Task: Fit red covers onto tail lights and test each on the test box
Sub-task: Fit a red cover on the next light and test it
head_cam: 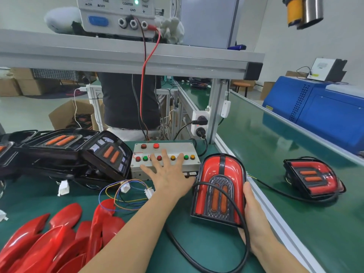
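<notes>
Tail light [219, 189], red cover fitted, stands tilted just right of the test box [163, 157], gripped at its edge by the right hand [254, 213] so the flat-fingered left hand [169, 174] can press buttons.

Bright even indoor light, soft shadows; glare on red covers [39, 239]; wide-angle bending at edges; corners blurred.

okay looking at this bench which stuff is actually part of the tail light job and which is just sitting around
Part of the job:
covered tail light held by the right hand
test box under the left hand
loose red covers
uncovered tail lights
finished tail light

Lying about:
blue machine
cardboard box
</notes>
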The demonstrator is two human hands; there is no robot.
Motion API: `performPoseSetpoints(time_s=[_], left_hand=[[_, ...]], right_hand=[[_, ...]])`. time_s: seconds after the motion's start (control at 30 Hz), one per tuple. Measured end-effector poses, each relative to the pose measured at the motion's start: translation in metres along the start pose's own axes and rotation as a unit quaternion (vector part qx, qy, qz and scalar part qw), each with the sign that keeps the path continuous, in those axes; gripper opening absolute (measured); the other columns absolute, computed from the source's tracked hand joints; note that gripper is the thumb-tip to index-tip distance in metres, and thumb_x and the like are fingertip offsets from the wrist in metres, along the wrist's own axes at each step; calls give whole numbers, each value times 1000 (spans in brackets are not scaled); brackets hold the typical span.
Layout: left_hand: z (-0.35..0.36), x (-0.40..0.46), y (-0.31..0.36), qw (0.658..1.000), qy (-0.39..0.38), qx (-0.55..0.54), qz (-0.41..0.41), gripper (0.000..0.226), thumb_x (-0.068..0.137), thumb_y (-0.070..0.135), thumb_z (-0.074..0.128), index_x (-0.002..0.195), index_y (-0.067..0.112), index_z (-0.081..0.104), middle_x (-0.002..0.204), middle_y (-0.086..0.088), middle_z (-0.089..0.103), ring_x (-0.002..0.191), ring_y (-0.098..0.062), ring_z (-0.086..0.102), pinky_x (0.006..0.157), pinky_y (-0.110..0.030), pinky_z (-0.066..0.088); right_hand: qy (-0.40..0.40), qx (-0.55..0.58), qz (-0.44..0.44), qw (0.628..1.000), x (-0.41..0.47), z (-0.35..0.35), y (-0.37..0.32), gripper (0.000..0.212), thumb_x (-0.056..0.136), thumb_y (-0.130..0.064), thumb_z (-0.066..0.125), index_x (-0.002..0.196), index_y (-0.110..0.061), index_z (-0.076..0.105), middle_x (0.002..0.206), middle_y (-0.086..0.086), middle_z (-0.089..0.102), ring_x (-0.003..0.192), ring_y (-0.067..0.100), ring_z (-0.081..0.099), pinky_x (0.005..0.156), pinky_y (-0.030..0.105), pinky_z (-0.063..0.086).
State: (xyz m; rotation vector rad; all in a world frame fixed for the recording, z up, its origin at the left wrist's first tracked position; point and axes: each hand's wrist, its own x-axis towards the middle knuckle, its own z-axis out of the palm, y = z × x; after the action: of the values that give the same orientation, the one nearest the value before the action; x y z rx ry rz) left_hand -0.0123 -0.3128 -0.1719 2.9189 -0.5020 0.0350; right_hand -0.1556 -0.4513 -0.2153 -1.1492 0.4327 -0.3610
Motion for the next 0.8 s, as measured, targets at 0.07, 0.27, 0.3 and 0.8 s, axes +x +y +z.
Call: performPoseSetpoints(time_s=[0.07,0.27,0.3,0.8], left_hand=[[-2,-1,1,1000,-10,6,3,83,79,72,44,147,44,6,159,-11,-13,140,-48,-15,102,-74,-6],[-10,7,6,999,-43,-2,11,84,76,72,50,146,46,12,159,-9,-11,141,-48,-11,101,-76,-1],[-10,7,7,999,-48,-7,9,84,76,71,52,145,47,12,159,-8,-12,141,-48,-12,101,-76,0],[5,5,4,998,-47,-48,16,85,83,42,63,145,48,5,154,-7,-28,138,-44,-25,103,-75,15]], right_hand=[[1,4,1,1000,-1,1,-1,63,82,-68,43,128,-27,59,117,8,71,107,27,68,92,48,53],[-15,61,18,998,-8,2,-3,63,83,-62,50,131,-22,59,124,12,67,114,32,64,102,54,46],[-18,71,19,997,-9,1,-3,64,83,-62,51,131,-21,59,125,13,66,115,32,63,102,54,45],[-34,152,36,987,-1,-4,-2,61,86,-61,52,119,-12,70,124,19,65,113,36,64,87,48,54]])
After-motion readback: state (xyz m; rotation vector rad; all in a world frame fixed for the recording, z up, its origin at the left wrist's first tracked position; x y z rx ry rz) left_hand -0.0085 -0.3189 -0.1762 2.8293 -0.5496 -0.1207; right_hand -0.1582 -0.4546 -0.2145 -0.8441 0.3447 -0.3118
